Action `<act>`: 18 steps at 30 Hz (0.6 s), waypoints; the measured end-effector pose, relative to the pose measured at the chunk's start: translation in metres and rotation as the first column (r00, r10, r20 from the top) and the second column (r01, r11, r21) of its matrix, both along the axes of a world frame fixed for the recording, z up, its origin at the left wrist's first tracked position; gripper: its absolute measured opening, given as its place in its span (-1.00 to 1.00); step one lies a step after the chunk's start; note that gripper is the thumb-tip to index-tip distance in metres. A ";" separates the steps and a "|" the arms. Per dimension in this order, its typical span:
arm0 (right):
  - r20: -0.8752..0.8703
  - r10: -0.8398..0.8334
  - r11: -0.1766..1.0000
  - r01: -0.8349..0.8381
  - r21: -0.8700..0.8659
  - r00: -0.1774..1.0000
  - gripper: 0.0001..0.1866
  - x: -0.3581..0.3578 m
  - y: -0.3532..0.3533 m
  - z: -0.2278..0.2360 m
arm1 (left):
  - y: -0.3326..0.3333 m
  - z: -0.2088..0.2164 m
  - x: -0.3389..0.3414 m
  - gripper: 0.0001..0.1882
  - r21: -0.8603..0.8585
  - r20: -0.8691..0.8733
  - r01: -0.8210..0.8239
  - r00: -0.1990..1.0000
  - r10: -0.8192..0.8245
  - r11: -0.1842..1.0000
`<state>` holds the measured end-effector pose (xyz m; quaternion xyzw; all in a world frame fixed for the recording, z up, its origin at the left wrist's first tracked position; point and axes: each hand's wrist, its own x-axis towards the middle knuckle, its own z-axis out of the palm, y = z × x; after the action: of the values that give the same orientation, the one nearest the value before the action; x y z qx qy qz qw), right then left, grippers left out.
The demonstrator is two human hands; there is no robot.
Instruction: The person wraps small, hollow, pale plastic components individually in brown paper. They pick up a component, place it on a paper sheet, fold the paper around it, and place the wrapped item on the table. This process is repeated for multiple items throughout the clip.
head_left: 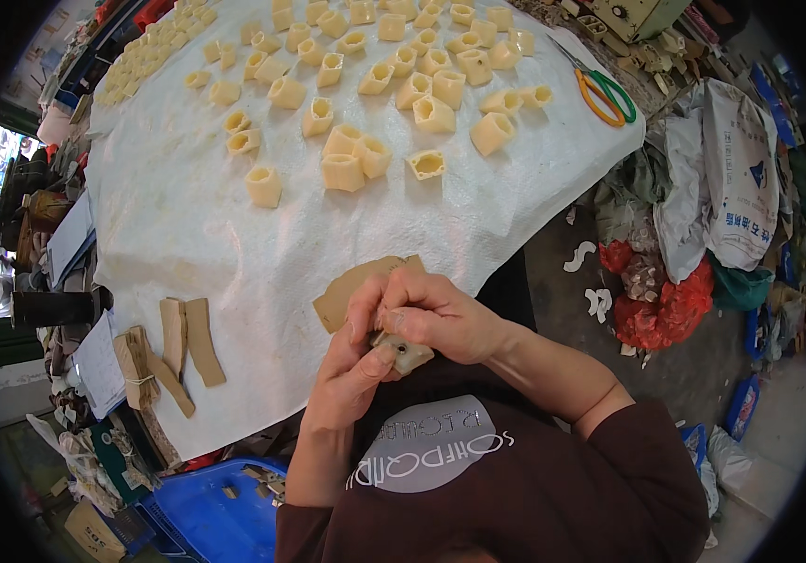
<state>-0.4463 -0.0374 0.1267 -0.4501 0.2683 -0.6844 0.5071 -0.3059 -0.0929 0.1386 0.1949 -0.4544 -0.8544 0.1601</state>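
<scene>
Close to my chest, my left hand grips a pale, translucent angular piece with a small dark hole in its face, the thumb pressed on its side. My right hand is bent over the top of the same piece, its fingers pinched there. Whatever lies between those fingers is hidden. Just beyond the hands, a curved brown cardboard piece lies on the white sheet. Farther off stand many hollow, pale yellow blocks, among them one lone block and one with its opening facing up.
A white sheet covers the table. Cardboard strips lie at its left, and orange-and-green-handled scissors at the far right. A blue bin stands at lower left. White sacks and red bags sit on the right.
</scene>
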 end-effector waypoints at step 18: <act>0.122 -0.029 0.986 0.008 0.167 0.992 -0.74 0.003 0.015 0.003 | 0.003 0.010 -0.009 -0.43 -0.046 0.001 -0.074 0.997 0.074 0.996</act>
<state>-0.4432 -0.0222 0.1298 -0.3604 0.2966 -0.6908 0.5523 -0.3146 -0.0902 0.1488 0.2089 -0.4666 -0.8369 0.1955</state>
